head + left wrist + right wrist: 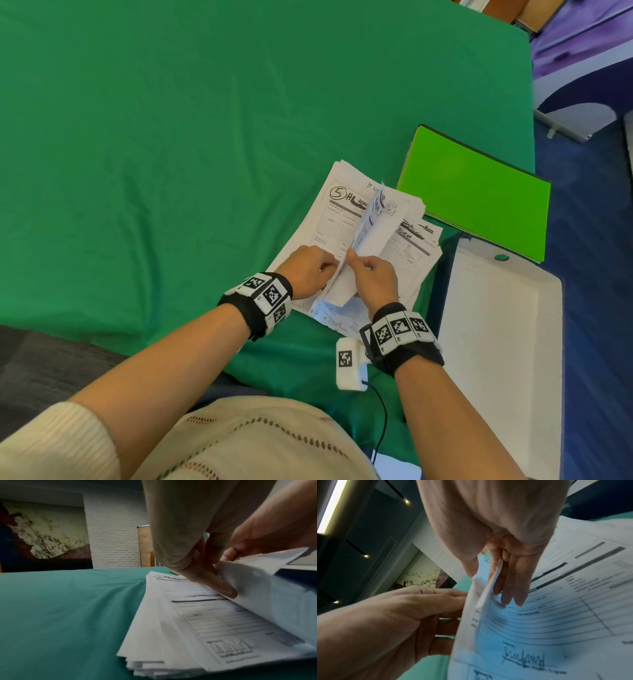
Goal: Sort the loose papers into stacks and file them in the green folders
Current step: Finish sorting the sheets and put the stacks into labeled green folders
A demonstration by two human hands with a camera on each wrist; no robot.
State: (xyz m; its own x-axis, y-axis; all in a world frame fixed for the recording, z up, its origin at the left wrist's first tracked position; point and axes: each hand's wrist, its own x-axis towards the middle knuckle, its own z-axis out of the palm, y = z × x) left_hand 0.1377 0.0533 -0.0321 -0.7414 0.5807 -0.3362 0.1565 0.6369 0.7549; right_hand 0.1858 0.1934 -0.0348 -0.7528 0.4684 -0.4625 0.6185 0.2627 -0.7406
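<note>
A loose pile of printed forms (337,219) lies on the green cloth, seen close in the left wrist view as fanned papers (202,626). Both hands meet over its near edge and hold a raised bunch of sheets (368,233) between them. My left hand (325,270) grips the bunch from the left, its fingers (212,580) against the curved sheets (274,595). My right hand (356,263) pinches a sheet edge (496,574) between thumb and fingers (508,588). A closed bright green folder (476,195) lies just right of the pile.
An open white-lined file (500,342) lies at the table's right edge, near my right wrist. A small white marker box (351,363) with a black cable sits at the front edge. Green cloth (171,154) stretches left and far. Blue floor (596,274) lies beyond the right edge.
</note>
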